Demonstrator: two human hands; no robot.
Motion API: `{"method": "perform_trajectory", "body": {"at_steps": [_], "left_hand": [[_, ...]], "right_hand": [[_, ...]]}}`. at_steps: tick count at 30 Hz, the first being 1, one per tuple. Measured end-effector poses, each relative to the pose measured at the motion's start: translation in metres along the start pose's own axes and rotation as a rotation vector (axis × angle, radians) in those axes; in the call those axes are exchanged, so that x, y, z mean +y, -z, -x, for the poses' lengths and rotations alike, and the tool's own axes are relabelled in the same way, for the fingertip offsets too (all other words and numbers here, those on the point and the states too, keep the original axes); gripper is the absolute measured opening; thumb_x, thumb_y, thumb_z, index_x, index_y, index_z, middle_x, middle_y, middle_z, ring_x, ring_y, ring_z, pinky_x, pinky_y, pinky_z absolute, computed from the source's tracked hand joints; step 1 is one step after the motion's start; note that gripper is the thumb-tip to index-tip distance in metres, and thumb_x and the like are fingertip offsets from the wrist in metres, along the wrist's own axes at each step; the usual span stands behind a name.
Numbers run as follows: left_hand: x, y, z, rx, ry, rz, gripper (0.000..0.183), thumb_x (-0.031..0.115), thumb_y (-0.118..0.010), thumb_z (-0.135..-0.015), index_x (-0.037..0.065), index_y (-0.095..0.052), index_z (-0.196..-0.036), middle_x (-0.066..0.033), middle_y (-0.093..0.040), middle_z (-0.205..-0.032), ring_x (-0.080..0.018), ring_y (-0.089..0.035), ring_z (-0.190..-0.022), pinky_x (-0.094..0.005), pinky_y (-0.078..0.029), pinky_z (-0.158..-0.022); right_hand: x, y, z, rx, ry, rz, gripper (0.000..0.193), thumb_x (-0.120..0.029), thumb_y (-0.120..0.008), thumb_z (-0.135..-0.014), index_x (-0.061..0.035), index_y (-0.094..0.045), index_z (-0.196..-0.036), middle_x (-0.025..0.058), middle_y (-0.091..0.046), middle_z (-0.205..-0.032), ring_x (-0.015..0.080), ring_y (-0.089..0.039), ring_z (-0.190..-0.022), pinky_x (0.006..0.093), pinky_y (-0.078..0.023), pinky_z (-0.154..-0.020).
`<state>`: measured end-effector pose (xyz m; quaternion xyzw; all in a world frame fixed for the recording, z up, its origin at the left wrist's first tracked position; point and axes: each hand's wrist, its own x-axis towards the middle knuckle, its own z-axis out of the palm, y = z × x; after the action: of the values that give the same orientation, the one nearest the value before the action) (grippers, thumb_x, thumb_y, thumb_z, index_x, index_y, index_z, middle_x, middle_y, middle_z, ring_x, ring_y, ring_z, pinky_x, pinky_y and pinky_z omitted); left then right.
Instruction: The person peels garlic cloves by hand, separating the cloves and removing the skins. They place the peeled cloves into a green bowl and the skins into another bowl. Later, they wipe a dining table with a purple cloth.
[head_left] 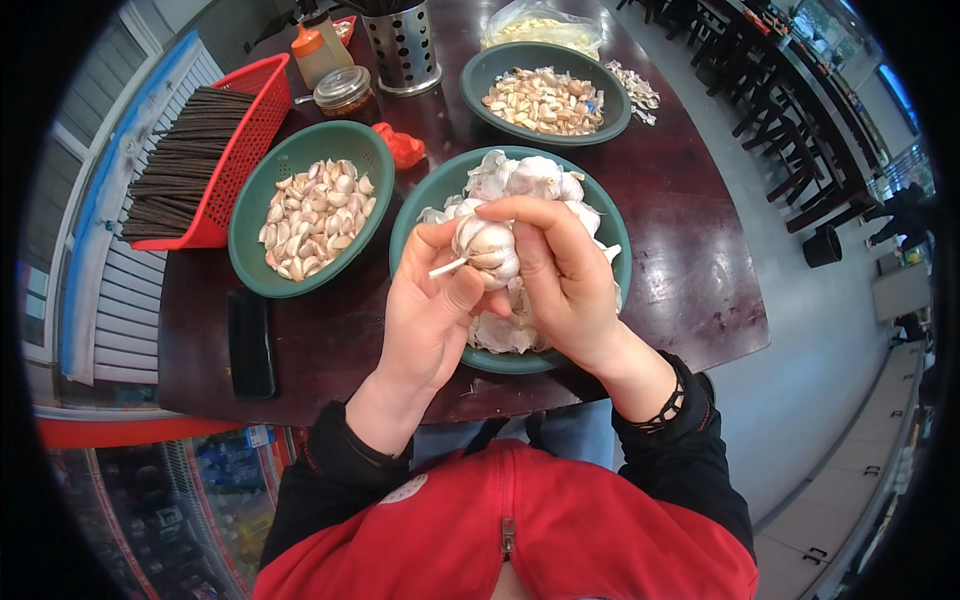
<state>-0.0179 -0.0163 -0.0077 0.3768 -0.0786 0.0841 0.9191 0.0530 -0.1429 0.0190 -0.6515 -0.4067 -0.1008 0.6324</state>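
Observation:
Between my two hands, above a green bowl (612, 318), I hold a head of garlic (488, 248) with its stalk pointing left. My left hand (425, 300) is closed round its left and lower side, thumb just under the stalk. My right hand (565, 270) grips it from the right, fingers curled over the top. More whole garlic heads (535, 178) and papery skins (500, 332) fill the bowl below. To the left, a green colander (245, 215) contains loose garlic cloves (318, 215).
Behind stands another green bowl (475, 95) of cloves and skins, beside a clear plastic bag (545, 30). A red basket (225, 180) of dark sticks is at far left. A black phone-like slab (250, 345), a glass jar (345, 92) and a perforated metal holder (402, 50) share the table.

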Motion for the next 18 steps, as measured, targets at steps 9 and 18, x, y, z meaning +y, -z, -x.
{"method": "perform_trajectory", "body": {"at_steps": [9,18], "left_hand": [[0.010,-0.006,-0.004,0.049,-0.070,0.039,0.063,0.026,-0.067,-0.087,0.008,-0.035,-0.137,-0.0065,-0.054,-0.118,-0.0152,-0.057,-0.097,-0.0253,-0.050,-0.078],[0.000,-0.005,0.000,0.056,-0.026,0.003,0.054,0.000,-0.068,-0.082,0.005,-0.044,-0.131,-0.0078,-0.053,-0.123,-0.0197,-0.055,-0.112,-0.0337,-0.050,-0.092]], "right_hand": [[0.001,0.019,-0.012,-0.057,0.216,0.390,0.022,0.001,-0.064,-0.082,-0.0008,-0.062,-0.104,0.0083,-0.063,-0.090,0.0194,-0.061,-0.071,0.0274,-0.047,-0.064],[-0.007,0.001,0.003,-0.081,-0.312,-0.182,0.017,-0.018,-0.060,-0.092,-0.0013,-0.056,-0.088,0.0048,-0.056,-0.073,0.0110,-0.051,-0.063,0.0255,-0.042,-0.057]]}}
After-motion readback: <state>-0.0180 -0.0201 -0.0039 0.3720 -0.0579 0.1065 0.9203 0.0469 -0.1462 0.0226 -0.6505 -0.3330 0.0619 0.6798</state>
